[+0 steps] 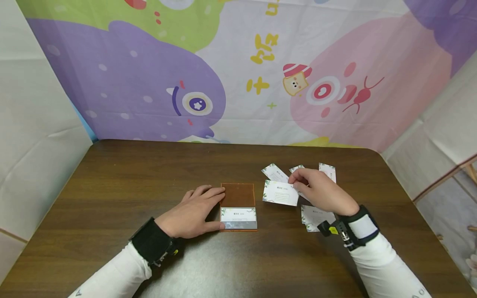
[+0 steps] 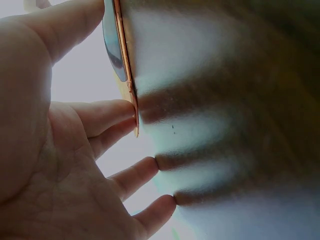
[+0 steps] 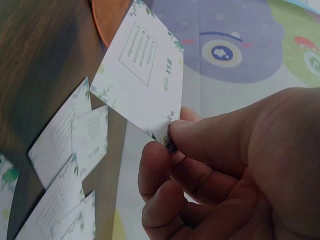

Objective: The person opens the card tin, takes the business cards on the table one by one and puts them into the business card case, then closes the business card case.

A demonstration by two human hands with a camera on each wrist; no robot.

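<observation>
A brown card holder (image 1: 239, 195) lies opened flat, with a white business card (image 1: 238, 214) in the clear pocket of its nearer half. My left hand (image 1: 195, 211) rests at the holder's left side, thumb at the pocket's corner and index finger at the upper edge. In the left wrist view the other fingertips (image 2: 157, 210) touch the table beside the holder (image 2: 131, 85). Between thumb and fingers, my right hand (image 1: 326, 192) pinches another business card (image 1: 280, 193) by one corner. The right wrist view shows this leaf-printed card (image 3: 145, 75) raised and tilted.
Several more business cards lie scattered around the right hand: one (image 1: 275, 172) behind the held card, one (image 1: 328, 172) farther right, and an overlapping group (image 1: 314, 216) nearer the wrist. The brown table (image 1: 149, 165) ends at a cartoon-printed cloth (image 1: 238, 124) at the back.
</observation>
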